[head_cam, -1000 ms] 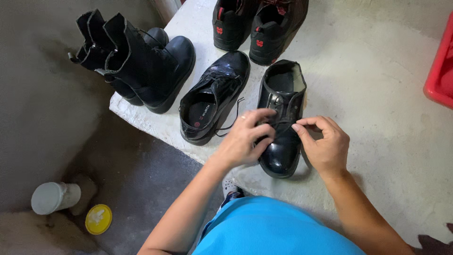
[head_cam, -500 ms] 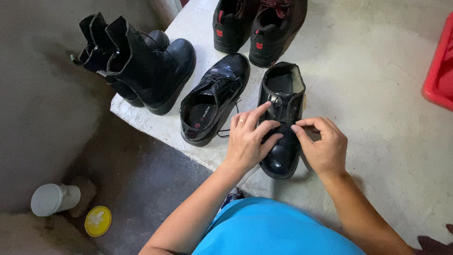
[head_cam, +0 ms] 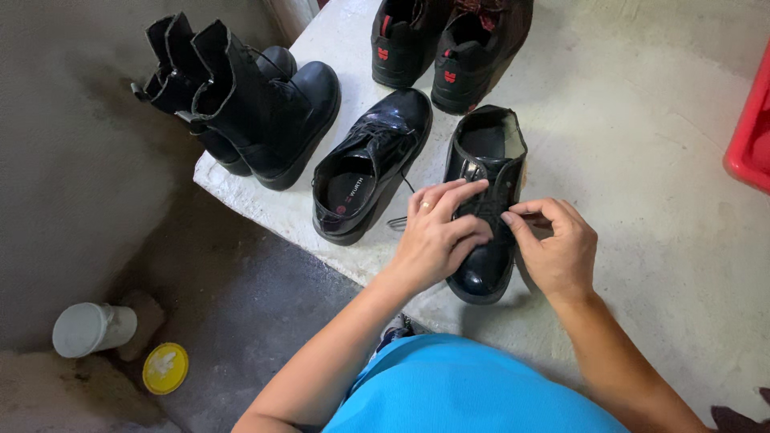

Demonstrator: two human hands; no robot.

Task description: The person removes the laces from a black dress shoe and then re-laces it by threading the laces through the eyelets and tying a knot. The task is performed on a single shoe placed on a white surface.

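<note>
White plastic shows first at the far left, about eight o'clock in the view: a small tub (head_cam: 94, 328) lying on the dark lower floor, with a yellow lid (head_cam: 165, 368) just beside it at seven o'clock. Up at eleven o'clock a pair of tall black boots (head_cam: 257, 104) stands at the corner of the pale concrete ledge (head_cam: 642, 200). Toward the centre lies a glossy black lace-up shoe (head_cam: 365, 168), its opening facing the person and a lace end trailing off its side. The left hand (head_cam: 437, 232) rests on the laces of a second black shoe (head_cam: 485, 200), fingers stretched forward and close together, the forefinger pressed along the lacing. That shoe sits at the middle of the view, toe pointing at six o'clock, just beside its partner. The right hand (head_cam: 557, 244) is at its four o'clock side, thumb and forefinger pinching a lace, the other fingers curled in. At twelve o'clock stands another pair of dark shoes (head_cam: 449, 40) with red marks. A red crate (head_cam: 752, 128) edges in at three o'clock.
</note>
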